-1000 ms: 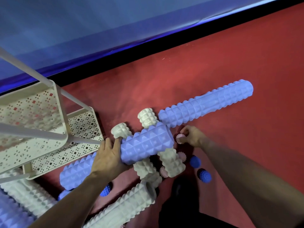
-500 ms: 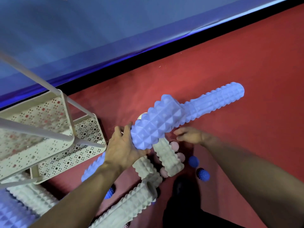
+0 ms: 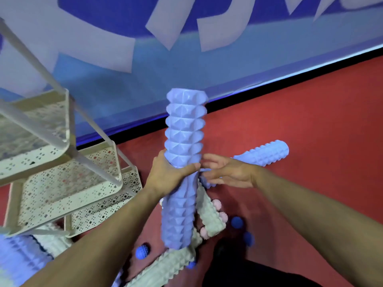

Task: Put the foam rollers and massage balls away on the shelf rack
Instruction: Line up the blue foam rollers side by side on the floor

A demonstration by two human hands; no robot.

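Floor: red matting (image 3: pixel 310 125) is lying underfoot, with a black strip at its far edge and a blue and white banner (image 3: pixel 186 48) hanging behind it.
Left hand: the left hand (image 3: pixel 167 175) is gripping the held blue roller (image 3: pixel 183 162) about halfway along, thumb curling across its front and fingers wrapping behind.
Held blue roller: it is standing nearly upright in the air, top end reaching up in front of the banner, lower end hanging over the rollers on the floor.
Right hand: the right hand (image 3: pixel 226 172) is hovering just to the right of the held blue roller with fingers spread and loosely extended, holding nothing; whether its fingertips are touching the roller is hard to tell.
Second blue roller: a thinner second blue roller (image 3: pixel 267 154) is lying on the matting behind the right hand, angling up to the right.
Cream rollers: one cream roller (image 3: pixel 209 216) is lying beneath the held one, and a longer cream roller (image 3: pixel 161 268) is stretching toward the bottom edge.
Massage balls: pink spiky balls (image 3: pixel 216 204) are sitting against the cream roller; blue balls (image 3: pixel 236 222) are lying near it on the right, and another blue ball (image 3: pixel 142 251) on the left.
Shelf rack: the cream perforated shelf rack (image 3: pixel 62 183) is standing at the left, well apart from the held roller, its tiers showing bare metal.
Under the rack: more rollers (image 3: pixel 22 255), blurred, are lying at the lower left.
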